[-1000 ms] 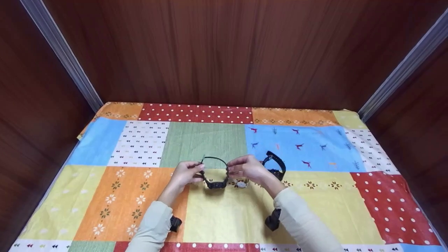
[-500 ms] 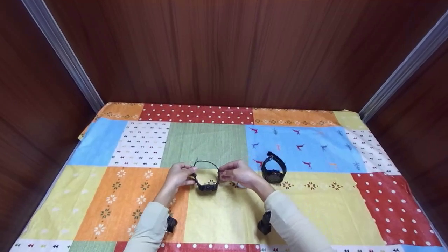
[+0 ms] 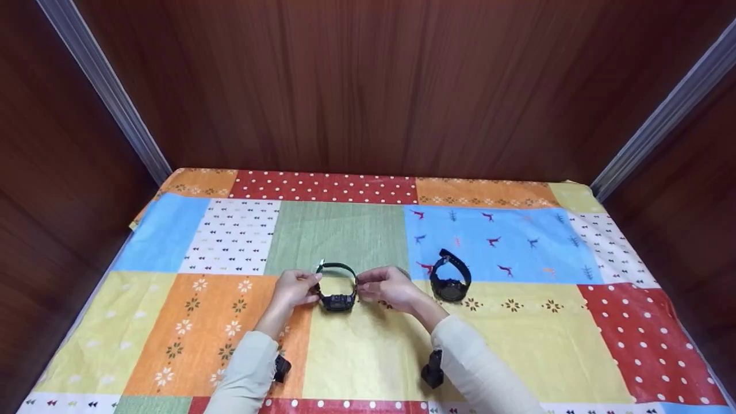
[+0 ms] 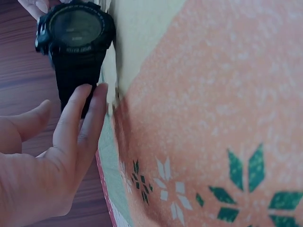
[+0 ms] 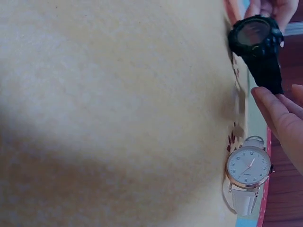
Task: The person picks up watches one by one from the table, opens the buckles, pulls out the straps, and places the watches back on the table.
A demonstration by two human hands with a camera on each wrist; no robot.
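Note:
A black digital wristwatch (image 3: 338, 302) stands on the patterned cloth with its strap closed in a loop and its face toward me. At the left side of the strap is my left hand (image 3: 292, 287); its extended fingertips touch the band in the left wrist view, thumb apart from it. My right hand (image 3: 391, 284) touches the opposite side with outstretched fingers (image 5: 271, 101). A white-strapped watch with a rose-gold rim (image 5: 248, 168) lies near the right hand, mostly hidden by it in the head view.
Another black wristwatch (image 3: 451, 289) stands looped to the right of my right hand. The patchwork cloth (image 3: 356, 356) covers the table. Dark wood panels (image 3: 368, 86) rise behind and at both sides.
Both hands have moved left and slightly toward me with the black watch, which now stands left of centre on the cloth. The watch at right is more fully in view.

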